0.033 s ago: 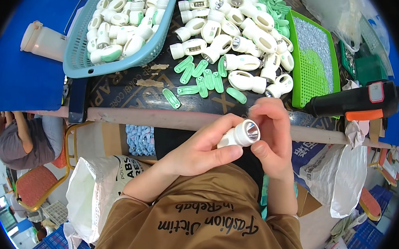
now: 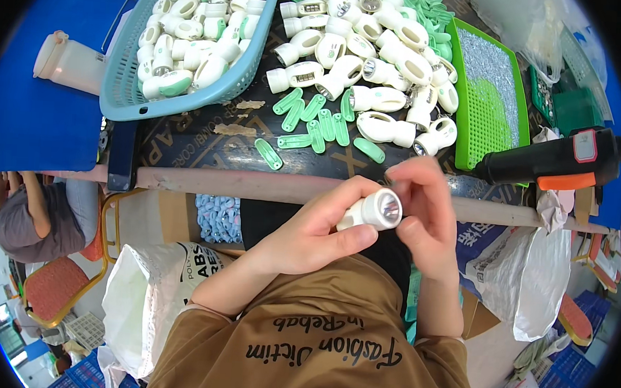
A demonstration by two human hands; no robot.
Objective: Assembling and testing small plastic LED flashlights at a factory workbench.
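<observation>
A: Head view. Where is the white flashlight [image 2: 379, 209]?
B: In the left hand [image 2: 315, 233], before the torso, seen at the near edge of the tabletop [image 2: 186, 142]. Whether it touches that edge, cannot tell.

A: Which way does it point?
B: Lens [image 2: 391, 208] to the right, tipped up toward the camera. Long axis slants: lens end right and slightly higher, body running back left and down into the palm. Rear end hidden by the hand.

A: Left hand's pose?
B: Forearm [image 2: 237, 280] comes in from lower left, angled up and right. Thumb [image 2: 357, 237] along the near side, index finger on the far side; the fingers [image 2: 353, 187] pinch the flashlight between them. The remaining ones are mostly out of sight underneath.

A: And the right?
B: Right hand [image 2: 430, 215] just beside the lens, its forearm [image 2: 437, 301] rising almost straight up. Fingers bent over, blurred; thumb apart from them, its tip near the lens rim. Contact there: cannot tell.

A: Surroundings?
B: Beyond the hands, loose green clips [image 2: 319, 128], then a heap of white flashlights [image 2: 404, 61]. Blue basket [image 2: 160, 111] at left, filled with more; green tray [image 2: 468, 143] and a black tool with orange trigger [image 2: 551, 159] at right.
</observation>
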